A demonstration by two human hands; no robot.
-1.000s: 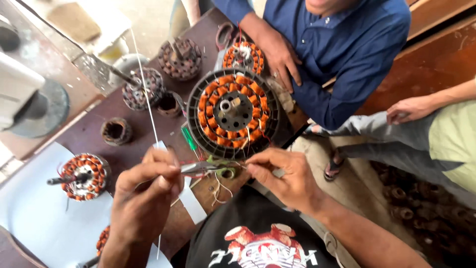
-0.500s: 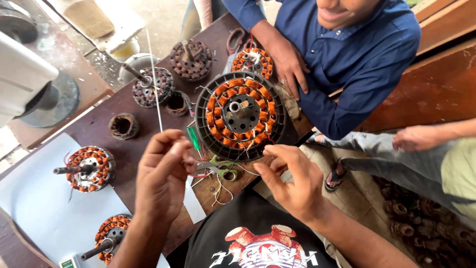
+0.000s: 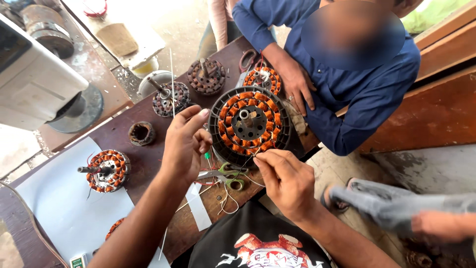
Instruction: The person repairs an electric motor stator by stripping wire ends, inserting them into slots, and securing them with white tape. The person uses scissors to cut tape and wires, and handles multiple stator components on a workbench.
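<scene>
Big coil wheel (image 3: 249, 121): round, orange wire rings, at the table's (image 3: 148, 161) near edge, just past both hands.
Right hand (image 3: 287, 181): nearer, fingertips pressed together on a thin wire at the wheel's rim.
Left hand (image 3: 184, 144): pinching a thin white stick (image 3: 172, 82), standing upright.
Green scissors (image 3: 225, 176): between the hands.
Small green-and-white box (image 3: 78, 260): near left corner.

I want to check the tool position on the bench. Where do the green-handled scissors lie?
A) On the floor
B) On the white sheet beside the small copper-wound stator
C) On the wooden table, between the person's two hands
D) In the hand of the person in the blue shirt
C: the green-handled scissors lie on the wooden table, between the left hand and the right hand, just below the large stator.
</scene>
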